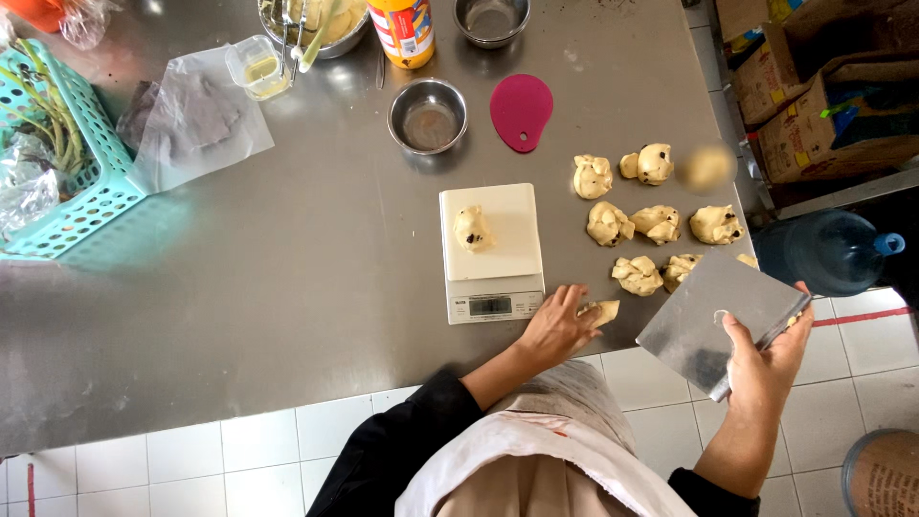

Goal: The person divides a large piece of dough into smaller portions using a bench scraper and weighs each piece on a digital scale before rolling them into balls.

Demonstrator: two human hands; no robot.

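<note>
Steel worktable (287, 287) over a white tiled floor, seen from above

- Kitchen scale (492, 252), white, near the table's front edge; one lump of pale dough with dark bits (472, 230) rests on its platform
- Left hand (560, 325), just right of the scale, fingers closed over a small piece of dough (601, 310) on the table
- Right hand (766, 359), clamped on a flat metal scraper (720, 316), held up off the table's right corner
- Portioned dough pieces (661, 222), eight or so, set in loose rows right of the scale, apart from one another
- Handling, as judged: small trims added or removed one at a time would suit even portions, with the scraper kept clear of the platform
- Two small steel bowls (428, 116), a red teardrop-shaped scraper (522, 111)
- Orange bottle with a yellow-and-red label (403, 31), top edge
- Teal plastic basket (72, 163), far left
- Brown cardboard boxes (814, 86), top right; blue water jug (831, 251) below them
</note>
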